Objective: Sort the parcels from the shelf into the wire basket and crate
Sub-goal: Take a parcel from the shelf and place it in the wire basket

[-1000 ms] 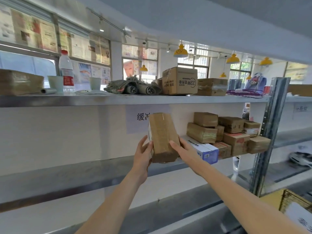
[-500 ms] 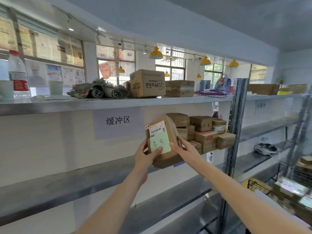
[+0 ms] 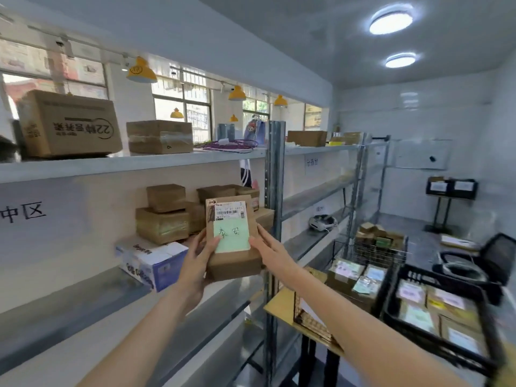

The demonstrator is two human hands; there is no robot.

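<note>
Parcel (image 3: 233, 238) now rightward, between hands (image 3: 199, 256)

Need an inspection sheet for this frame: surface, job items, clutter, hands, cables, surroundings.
Surface: middle shelf, steel, bare at its left part.
Job items: parcel held upright in front of the shelf, label and green note facing the camera; stacked boxes on the shelf; wire basket and black crate at right, both already holding parcels.
Clutter: blue-and-white box on the shelf; large carton on the top shelf.
Hands: left hand grips the parcel's left edge; right hand lies with straight fingers against its right side.
Cables: purple cable coiled on the top shelf.
Surroundings: windows, yellow lamps, white walls.
</note>
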